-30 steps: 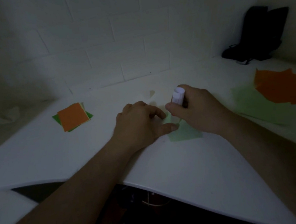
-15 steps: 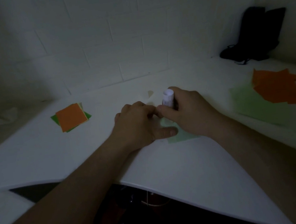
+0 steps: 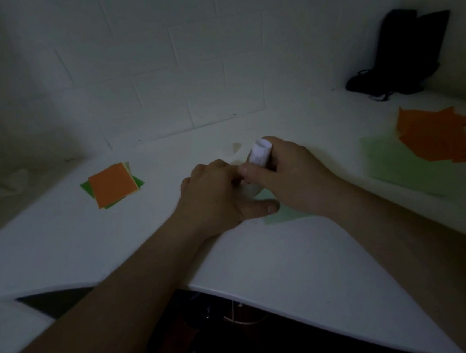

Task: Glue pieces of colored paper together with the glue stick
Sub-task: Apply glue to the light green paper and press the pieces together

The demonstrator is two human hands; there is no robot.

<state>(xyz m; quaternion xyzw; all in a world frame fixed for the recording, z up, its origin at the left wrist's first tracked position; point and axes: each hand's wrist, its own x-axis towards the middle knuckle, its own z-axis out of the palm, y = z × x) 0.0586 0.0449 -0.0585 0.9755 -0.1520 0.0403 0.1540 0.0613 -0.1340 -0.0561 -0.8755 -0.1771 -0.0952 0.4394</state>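
Glue stick (image 3: 261, 153) is gripped by right hand (image 3: 292, 176), long axis near upright, tilted toward upper right; light green paper (image 3: 283, 214) is pressed by left hand (image 3: 216, 195), thumb extended.

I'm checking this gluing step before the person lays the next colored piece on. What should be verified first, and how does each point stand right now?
1. Glue stick gripped: ok, the right hand is curled round it, upright.
2. Light green sheet held down: ok, the left hand rests on it, thumb flat on its edge.
3. Glue tip on the paper: cannot tell, both hands hide the tip.
4. Glue coverage: cannot tell, too dim and hidden.
5. Next piece within reach: probably ok, the orange-topped stack lies to the left and loose orange pieces to the right.
6. A hand free to fetch it: not ok, both are busy.
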